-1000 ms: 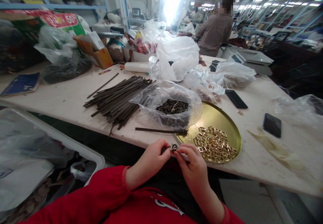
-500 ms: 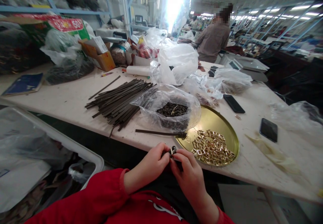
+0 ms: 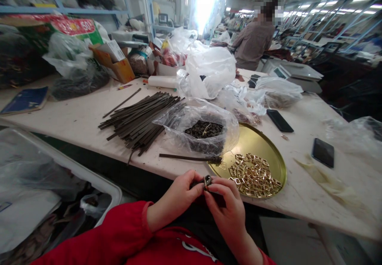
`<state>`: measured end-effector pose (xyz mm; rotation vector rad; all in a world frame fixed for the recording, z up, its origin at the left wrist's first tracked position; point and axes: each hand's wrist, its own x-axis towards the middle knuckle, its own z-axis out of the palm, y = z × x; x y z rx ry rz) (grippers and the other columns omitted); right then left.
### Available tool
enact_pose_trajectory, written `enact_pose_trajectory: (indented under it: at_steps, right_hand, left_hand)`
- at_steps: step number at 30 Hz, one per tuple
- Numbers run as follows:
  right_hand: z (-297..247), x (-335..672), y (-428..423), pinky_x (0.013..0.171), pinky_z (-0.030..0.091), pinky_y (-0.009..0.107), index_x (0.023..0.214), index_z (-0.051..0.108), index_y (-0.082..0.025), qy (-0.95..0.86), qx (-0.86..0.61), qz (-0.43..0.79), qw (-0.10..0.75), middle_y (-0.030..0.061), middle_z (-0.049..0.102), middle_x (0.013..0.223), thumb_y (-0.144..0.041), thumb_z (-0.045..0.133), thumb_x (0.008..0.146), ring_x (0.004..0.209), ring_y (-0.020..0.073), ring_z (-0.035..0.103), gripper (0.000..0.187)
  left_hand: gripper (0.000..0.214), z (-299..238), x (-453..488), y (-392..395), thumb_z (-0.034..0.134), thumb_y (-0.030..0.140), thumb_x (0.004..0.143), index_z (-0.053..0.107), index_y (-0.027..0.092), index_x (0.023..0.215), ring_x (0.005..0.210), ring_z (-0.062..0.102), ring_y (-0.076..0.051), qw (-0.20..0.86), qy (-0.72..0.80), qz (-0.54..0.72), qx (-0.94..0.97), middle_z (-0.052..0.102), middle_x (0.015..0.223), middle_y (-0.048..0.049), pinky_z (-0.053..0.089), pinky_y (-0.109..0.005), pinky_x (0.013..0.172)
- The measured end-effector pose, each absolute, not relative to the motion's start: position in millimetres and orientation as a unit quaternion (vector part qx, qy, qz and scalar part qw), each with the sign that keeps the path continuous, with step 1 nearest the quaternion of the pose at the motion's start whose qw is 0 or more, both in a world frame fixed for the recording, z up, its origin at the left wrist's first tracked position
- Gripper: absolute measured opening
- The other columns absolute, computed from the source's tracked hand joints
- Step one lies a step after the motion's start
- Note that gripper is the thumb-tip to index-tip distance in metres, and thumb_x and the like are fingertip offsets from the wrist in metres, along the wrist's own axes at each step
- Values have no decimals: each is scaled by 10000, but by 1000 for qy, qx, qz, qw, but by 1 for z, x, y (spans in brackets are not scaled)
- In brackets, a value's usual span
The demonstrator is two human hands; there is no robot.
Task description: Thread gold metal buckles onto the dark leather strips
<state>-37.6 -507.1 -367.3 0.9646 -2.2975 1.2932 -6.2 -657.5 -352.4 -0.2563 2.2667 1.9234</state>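
In front of my red top, my left hand point(image 3: 180, 195) and my right hand point(image 3: 228, 205) meet at the table's front edge. Between their fingertips is a dark strap point(image 3: 208, 178), bent into a small loop, with a shiny metal buckle point(image 3: 205, 184) on it. My left thumb and fingers pinch the strap from the left. On the other side, my right thumb and fingers close on the strap by the buckle; part of both is hidden. Just beyond my right hand lies a gold tray point(image 3: 270, 145) bearing many gold buckles point(image 3: 253, 175).
Dark strips point(image 3: 140, 117) lie heaped at left, with a separate strip point(image 3: 182, 157) nearer me. A clear bag point(image 3: 229, 123) holds small dark pieces. Two phones point(image 3: 279, 120) lie at right. A white bin point(image 3: 115, 189) stands lower left. A person point(image 3: 253, 38) is in the background.
My right fingers have shifted slightly around the strap, and the loop with its buckle has turned a little. My left hand keeps its pinch. The camera view has moved slightly.
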Motion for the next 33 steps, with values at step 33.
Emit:
enact_pose_trajectory:
  at_steps: [33]
  right_hand:
    - [-375, -23, -507, 714, 555, 295, 948, 523, -198, -793, 353, 446, 219, 48, 549, 901, -100, 600, 747, 834, 143, 582, 237]
  left_hand:
    - [140, -349, 8, -659, 484, 274, 825, 536, 147, 794, 687, 500, -122, 81, 817, 567, -61, 582, 753, 0, 358, -214, 622]
